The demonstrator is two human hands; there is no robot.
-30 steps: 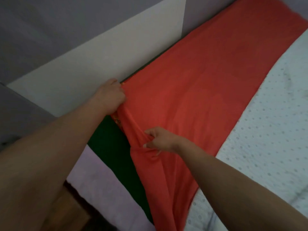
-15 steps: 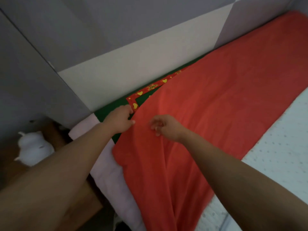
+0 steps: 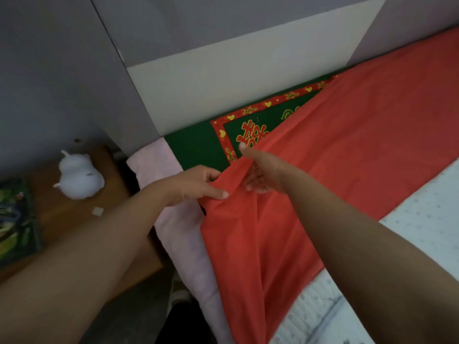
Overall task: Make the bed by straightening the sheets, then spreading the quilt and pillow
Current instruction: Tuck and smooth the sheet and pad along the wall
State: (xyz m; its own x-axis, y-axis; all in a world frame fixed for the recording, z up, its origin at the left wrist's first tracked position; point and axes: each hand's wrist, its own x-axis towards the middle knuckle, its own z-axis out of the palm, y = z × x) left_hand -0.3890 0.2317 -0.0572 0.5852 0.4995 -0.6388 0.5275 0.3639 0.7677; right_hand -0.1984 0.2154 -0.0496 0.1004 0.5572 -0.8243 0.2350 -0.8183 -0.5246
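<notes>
The bed (image 3: 422, 219) runs away from the person toward the upper right, its far long side against the wall (image 3: 223, 83). The red sheet (image 3: 360, 145) lies on it as a broad band with the same long axis, stretching from the near bottom edge of the view up to the far right. Its near-left corner is not laid flat. It is gathered into a ridge that rises between the hands, so the green patterned cloth (image 3: 198, 145) beneath shows bare in the bed's corner by the wall. Pink padding (image 3: 178, 224) shows along the bed's left edge.

Both hands meet at that gathered corner, close together, with nearly all the sheet lying ahead and to the right of them. The left hand (image 3: 196, 184) grips the bunched edge, thumb on top and fingers curled under. The right hand (image 3: 265, 170) sits just beside it on the ridge's other side. Its fingers curl into the fold and seem to pinch it, while the thumb sticks out toward the wall.

The bare corner lies just beyond and left of the hands, closer to the left one. The coming move is probably a pull of the corner out toward it.
</notes>
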